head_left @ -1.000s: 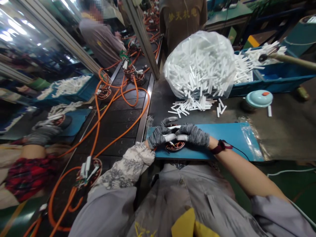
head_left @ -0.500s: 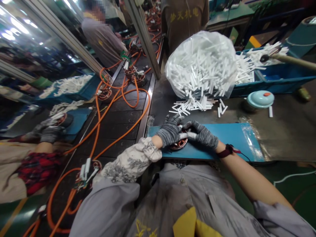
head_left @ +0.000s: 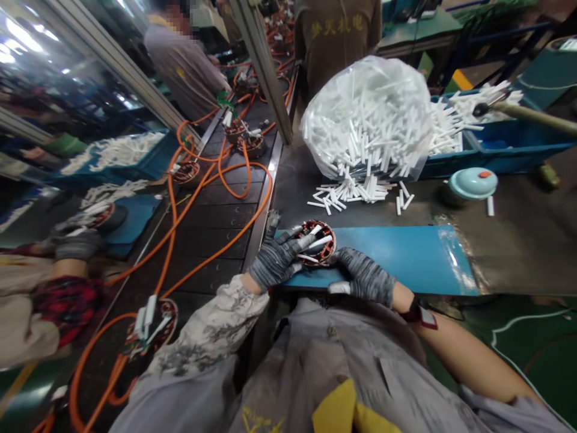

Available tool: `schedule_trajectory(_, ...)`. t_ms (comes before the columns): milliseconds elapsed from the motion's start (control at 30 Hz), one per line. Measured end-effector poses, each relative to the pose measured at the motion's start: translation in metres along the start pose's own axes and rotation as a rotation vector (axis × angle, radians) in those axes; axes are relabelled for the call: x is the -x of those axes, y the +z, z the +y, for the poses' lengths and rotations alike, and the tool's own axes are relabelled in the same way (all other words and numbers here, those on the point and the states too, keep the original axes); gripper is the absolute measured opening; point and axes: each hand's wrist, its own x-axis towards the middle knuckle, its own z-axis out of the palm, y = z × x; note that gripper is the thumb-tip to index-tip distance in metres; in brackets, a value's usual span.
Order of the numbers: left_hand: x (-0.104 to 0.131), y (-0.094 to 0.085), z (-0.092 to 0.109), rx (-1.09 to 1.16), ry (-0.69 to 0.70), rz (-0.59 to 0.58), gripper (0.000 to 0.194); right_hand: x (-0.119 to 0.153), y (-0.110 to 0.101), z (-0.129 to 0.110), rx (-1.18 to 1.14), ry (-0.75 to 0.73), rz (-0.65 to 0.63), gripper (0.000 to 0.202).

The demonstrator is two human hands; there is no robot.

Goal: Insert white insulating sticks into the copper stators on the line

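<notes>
**Wound stator on blue mat, left hand on ring, right hand loosely open at near side**

Copper-wound stator (head_left: 332, 242) sat at the left end of the blue mat (head_left: 396, 255), ring face up; the mat presumably spared it from the dark bench. White sleeves (head_left: 321, 242) lay across its opening.

Left hand (head_left: 274, 262), gloved: fingers spread over the ring's left side, thumb lower at the near side, gripping the stator between them, probably to stop it turning. Fingertip pressure: could not tell.

Right hand (head_left: 368, 279), gloved: fingers reached toward the lower right rim, thumb held apart, nothing seen pinched. Whether a fingertip touched the rim could not be told.

Loose white tubes (head_left: 366, 190) lay beyond the mat, below the mouth of the clear plastic bag (head_left: 365, 114), likely placed within easy reach. Turquoise-lidded container (head_left: 473, 183) stood to the right, beside one stray tube (head_left: 490, 206).
</notes>
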Motion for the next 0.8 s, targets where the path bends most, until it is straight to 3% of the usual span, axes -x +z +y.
schedule_trajectory(167,-0.005,0.005,0.027,-0.022,-0.091,0.067,0.067,-0.025,-0.014,-0.023,-0.052,0.139,-0.025,0.043)
schedule_trajectory(367,0.0,0.012,0.038,-0.048,-0.095,0.212,0.068,-0.025,-0.007,-0.02,-0.607,0.231,-0.166,0.057)
schedule_trajectory(467,0.003,0.017,0.043,-0.055,-0.064,0.238,0.063,-0.019,0.004,-0.014,-0.693,0.291,-0.032,0.061)
schedule_trajectory(567,0.005,0.022,0.044,-0.033,-0.055,0.3,0.066,-0.02,0.004,-0.016,-0.522,0.279,0.095,0.059)
schedule_trajectory(633,0.005,0.025,0.042,0.01,-0.09,0.338,0.07,-0.023,-0.011,-0.017,-0.433,0.229,0.048,0.053)
schedule_trajectory(700,0.004,0.028,0.039,0.048,-0.117,0.344,0.073,-0.026,-0.042,-0.011,-0.365,0.178,0.013,0.041)
schedule_trajectory(767,0.003,0.031,0.036,0.051,-0.118,0.328,0.074,-0.029,-0.088,0.005,-0.248,0.191,0.155,0.038)
schedule_trajectory(800,0.003,0.032,0.036,0.031,-0.106,0.324,0.074,-0.031,-0.116,0.017,-0.094,0.239,0.339,0.038)
